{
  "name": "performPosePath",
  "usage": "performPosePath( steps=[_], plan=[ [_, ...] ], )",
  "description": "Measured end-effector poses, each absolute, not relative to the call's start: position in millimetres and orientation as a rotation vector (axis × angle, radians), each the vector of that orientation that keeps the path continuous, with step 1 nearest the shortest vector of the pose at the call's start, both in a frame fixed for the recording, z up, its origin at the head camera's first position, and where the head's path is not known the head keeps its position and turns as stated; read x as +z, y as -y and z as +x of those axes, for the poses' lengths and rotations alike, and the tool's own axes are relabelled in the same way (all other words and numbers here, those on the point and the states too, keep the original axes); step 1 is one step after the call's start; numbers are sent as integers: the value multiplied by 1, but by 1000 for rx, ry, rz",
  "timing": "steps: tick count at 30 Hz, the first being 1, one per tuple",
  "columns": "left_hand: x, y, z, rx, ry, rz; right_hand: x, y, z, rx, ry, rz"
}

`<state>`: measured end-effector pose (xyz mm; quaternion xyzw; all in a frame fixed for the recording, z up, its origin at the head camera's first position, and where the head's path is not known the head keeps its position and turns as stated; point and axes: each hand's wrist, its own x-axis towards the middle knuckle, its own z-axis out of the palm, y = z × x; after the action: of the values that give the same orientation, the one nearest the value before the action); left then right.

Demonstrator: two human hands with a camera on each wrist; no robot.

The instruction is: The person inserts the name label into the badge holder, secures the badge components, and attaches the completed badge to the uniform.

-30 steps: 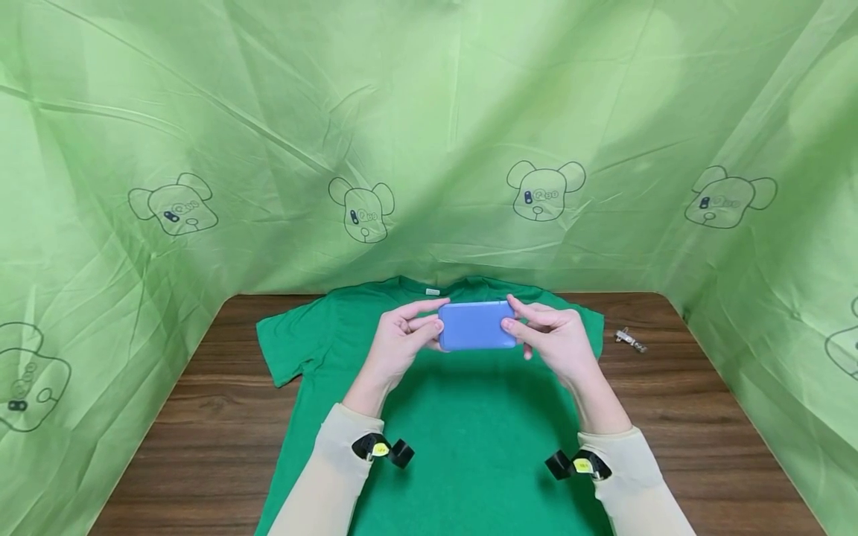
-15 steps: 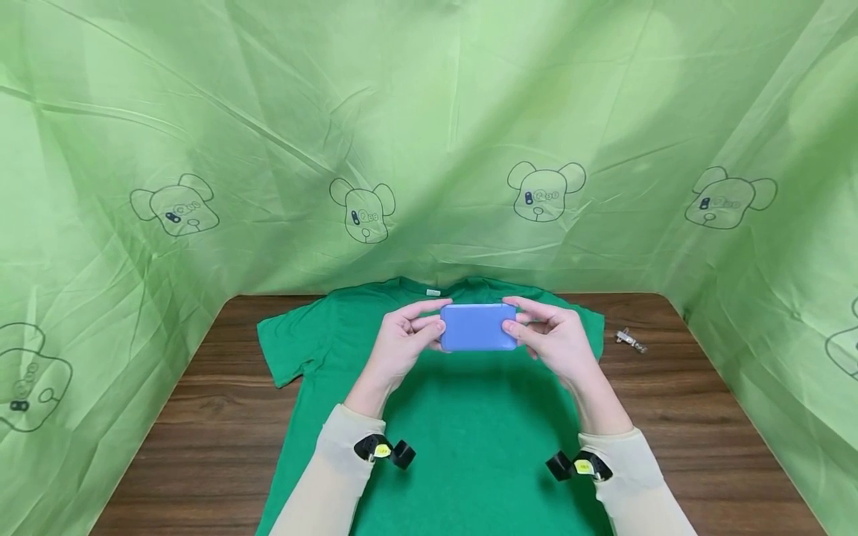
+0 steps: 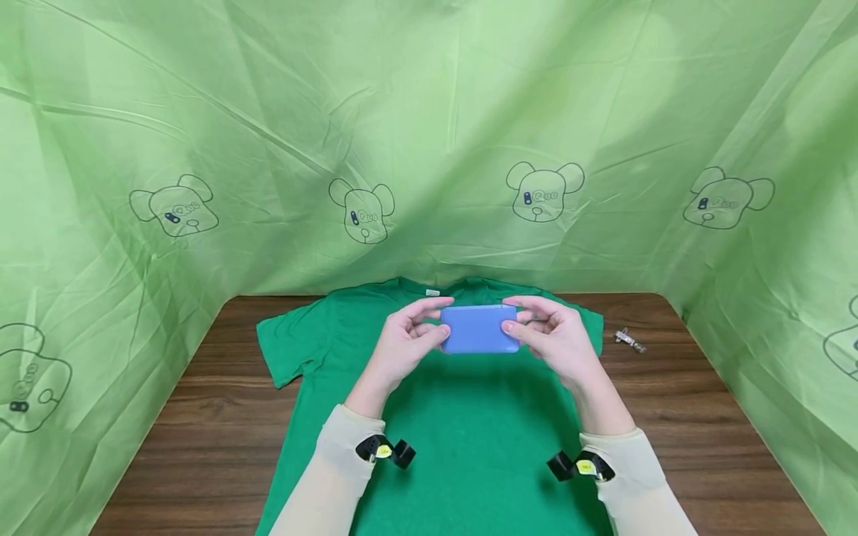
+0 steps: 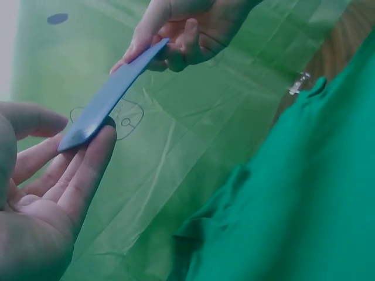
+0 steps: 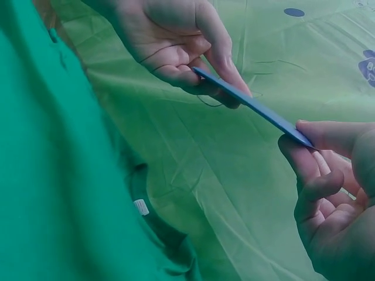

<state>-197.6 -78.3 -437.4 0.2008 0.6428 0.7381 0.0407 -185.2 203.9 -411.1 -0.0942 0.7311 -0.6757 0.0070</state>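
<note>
A thin flat blue plate (image 3: 479, 329) with rounded corners is held up over a green T-shirt (image 3: 469, 424), its broad face toward the head camera. At its left end, my left hand (image 3: 401, 339) holds it, thumb at the near edge and fingers behind. My right hand (image 3: 558, 336) pinches the right end, thumb on the broad face and index finger along the top edge. The left wrist view catches the plate (image 4: 114, 96) nearly edge-on, with fingers under its lower end. In the right wrist view the right thumb and index finger pinch its corner.
The T-shirt lies spread on a dark wooden table (image 3: 201, 439), its collar label (image 3: 432, 292) at the far side. A small clear-and-silver item (image 3: 630, 340) lies right of the sleeve. Green cloth (image 3: 429, 112) with bear drawings hangs around the table.
The plate has sunk very slightly. My left thumb has slid a little to the right, and my right index finger has shifted left along the top edge. The T-shirt stays put.
</note>
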Motion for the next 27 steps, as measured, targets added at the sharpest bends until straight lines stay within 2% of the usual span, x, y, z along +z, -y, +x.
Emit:
performPosePath(
  steps=[17, 27],
  plan=[
    [-442, 67, -195, 1659, -2490, 883, -410, -206, -184, -2029, -2326, -335],
    [-439, 64, -193, 1564, -2585, 922, -409, -207, -184, -2010, -2317, -354]
  ],
)
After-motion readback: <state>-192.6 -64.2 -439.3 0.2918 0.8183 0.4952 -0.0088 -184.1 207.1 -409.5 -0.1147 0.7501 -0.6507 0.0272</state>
